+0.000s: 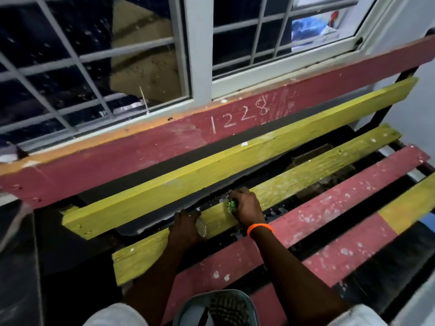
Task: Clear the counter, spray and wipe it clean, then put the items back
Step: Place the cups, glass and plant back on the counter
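A slatted wooden bench (329,208) with yellow and red planks stands under a window. My right hand (247,205), with an orange band on the wrist, presses a small green scrubber (231,204) onto the yellow seat plank (294,180). My left hand (186,228) rests on the same plank a little to the left, curled around a small clear, roundish object (202,228); what it is I cannot tell. The planks carry white specks and paint spots.
The red back plank (164,142) bears the chalked number 1228. A white barred window (200,55) rises behind it. Dark gaps between the slats show boxes and debris below. A grey patterned shoe (216,307) is at the bottom edge. A pale wall is at right.
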